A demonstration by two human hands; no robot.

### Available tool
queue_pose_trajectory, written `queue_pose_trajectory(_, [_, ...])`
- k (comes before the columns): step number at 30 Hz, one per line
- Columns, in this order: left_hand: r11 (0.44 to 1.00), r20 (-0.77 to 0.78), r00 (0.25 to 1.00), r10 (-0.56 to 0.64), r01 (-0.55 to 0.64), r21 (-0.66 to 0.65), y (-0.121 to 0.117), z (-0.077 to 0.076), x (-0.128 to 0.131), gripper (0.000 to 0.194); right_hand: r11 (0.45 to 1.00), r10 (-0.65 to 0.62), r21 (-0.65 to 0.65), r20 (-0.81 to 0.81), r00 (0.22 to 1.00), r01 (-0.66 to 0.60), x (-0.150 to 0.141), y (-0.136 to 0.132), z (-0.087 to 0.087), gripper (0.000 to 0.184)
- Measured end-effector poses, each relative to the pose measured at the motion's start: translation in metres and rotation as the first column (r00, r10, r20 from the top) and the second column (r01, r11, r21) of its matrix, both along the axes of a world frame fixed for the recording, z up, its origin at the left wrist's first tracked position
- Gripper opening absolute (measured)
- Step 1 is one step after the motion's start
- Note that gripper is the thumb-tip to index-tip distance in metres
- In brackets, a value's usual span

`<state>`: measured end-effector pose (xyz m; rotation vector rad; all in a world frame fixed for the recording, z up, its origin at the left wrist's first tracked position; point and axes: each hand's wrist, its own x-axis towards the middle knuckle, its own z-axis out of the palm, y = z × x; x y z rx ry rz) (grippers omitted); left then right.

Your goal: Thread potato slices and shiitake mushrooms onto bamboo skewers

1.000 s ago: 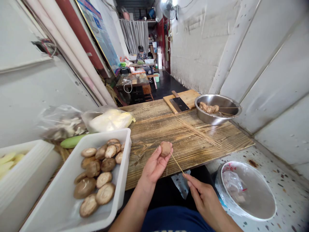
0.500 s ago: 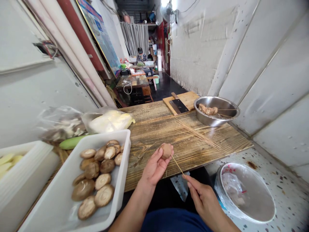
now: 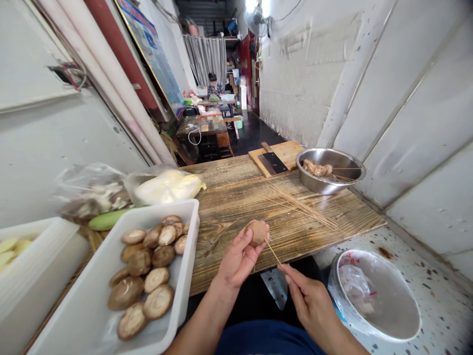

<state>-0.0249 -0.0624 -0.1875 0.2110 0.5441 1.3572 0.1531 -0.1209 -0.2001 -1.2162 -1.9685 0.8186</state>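
Observation:
A brown mushroom cap [image 3: 258, 232] is pinched between the thumb and fingers of my left hand [image 3: 238, 256], above the near edge of the wooden table. My right hand [image 3: 308, 293] is closed on the lower part of a thin bamboo skewer [image 3: 274, 253]. The skewer slants up to the left, and its far end meets the mushroom's edge; I cannot tell how deep it goes in. To the left, a white plastic tub [image 3: 186, 276] holds several mushrooms [image 3: 158, 301], some gills up. Loose skewers [image 3: 299, 204] lie together on the table beyond my hands.
A steel bowl [image 3: 314, 183] with skewered food stands at the right, beside a cutting board [image 3: 290, 153] bearing a cleaver [image 3: 272, 162]. A lined bin [image 3: 399, 296] is on the floor at right. Bagged vegetables [image 3: 166, 186] lie behind the tub. A person [image 3: 214, 88] sits far back.
The mushroom in my left hand has shifted slightly right, and my right hand has come slightly closer with the skewer. Less of the skewer shows between the two hands.

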Motion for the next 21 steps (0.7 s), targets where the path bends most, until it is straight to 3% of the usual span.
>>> queue_pose_trajectory(13, [1.0,-0.028,0.999,0.023,-0.023,0.017,-0.009,0.005,0.004,0.023,0.998,-0.017,-0.063,-0.071,0.997,0.013,-0.016,0.009,0.016,0.035])
queue_pose_trajectory(17, [0.996,-0.053,0.995,-0.079,0.081,0.039,-0.014,-0.001,0.013,0.025,0.996,0.013,-0.088,-0.119,0.993,-0.023,-0.021,0.019,0.019,0.029])
queue_pose_trajectory(21, [0.998,0.011,0.999,-0.041,0.042,-0.052,-0.014,-0.009,0.017,0.026,0.992,0.035,-0.116,-0.118,0.992,-0.049,-0.023,0.03,0.015,0.029])
